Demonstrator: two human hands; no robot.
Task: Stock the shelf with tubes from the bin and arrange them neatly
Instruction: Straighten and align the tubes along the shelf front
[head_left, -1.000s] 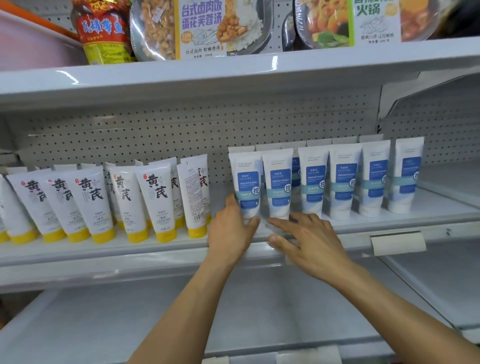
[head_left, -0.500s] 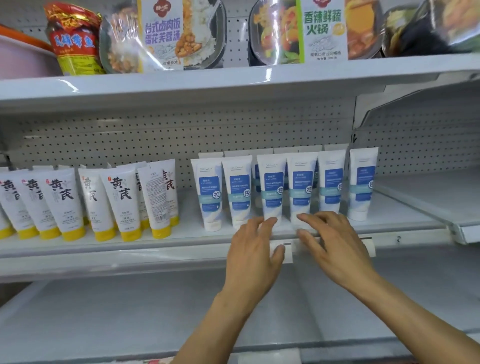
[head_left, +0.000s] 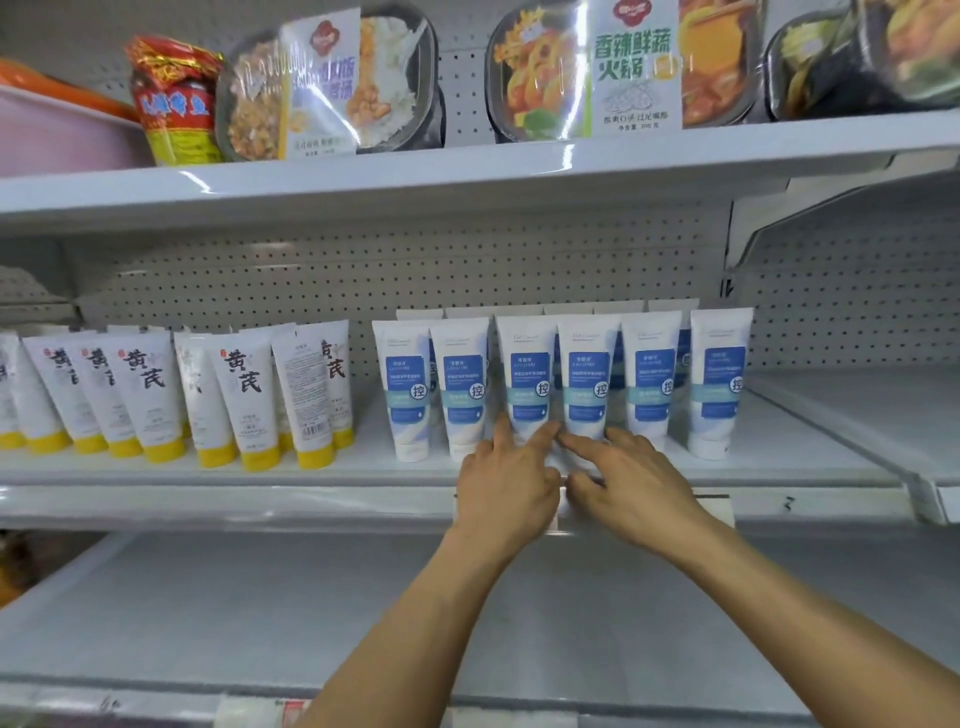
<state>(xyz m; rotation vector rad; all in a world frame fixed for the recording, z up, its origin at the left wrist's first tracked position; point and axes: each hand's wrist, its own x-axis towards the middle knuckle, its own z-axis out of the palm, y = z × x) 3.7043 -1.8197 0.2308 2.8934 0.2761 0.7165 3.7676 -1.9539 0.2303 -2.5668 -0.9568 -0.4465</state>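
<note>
Tubes (head_left: 649, 379) with blue labels stand cap down in a row on the middle shelf (head_left: 208, 475), right of centre in the frame, with more ranked behind them. Your left hand (head_left: 506, 483) and right hand (head_left: 634, 483) sit at the shelf's front edge just below the row. The fingers of both are nearly straight and grip nothing. Your left forefinger touches the foot of the third tube (head_left: 527, 374) and your right forefinger the foot of the fourth tube (head_left: 589, 374), tips almost meeting. Your hands hide those two caps. Each blue label carries 控 in a white circle. At the left, yellow-capped tubes (head_left: 150, 395) lean, marked 黄芪, one (head_left: 311, 395) turned barcode outward. A tag (head_left: 719, 512) hangs on the edge by your right wrist. At the top, a tray (head_left: 631, 67) reads 香辣鲜蔬火锅.
</note>
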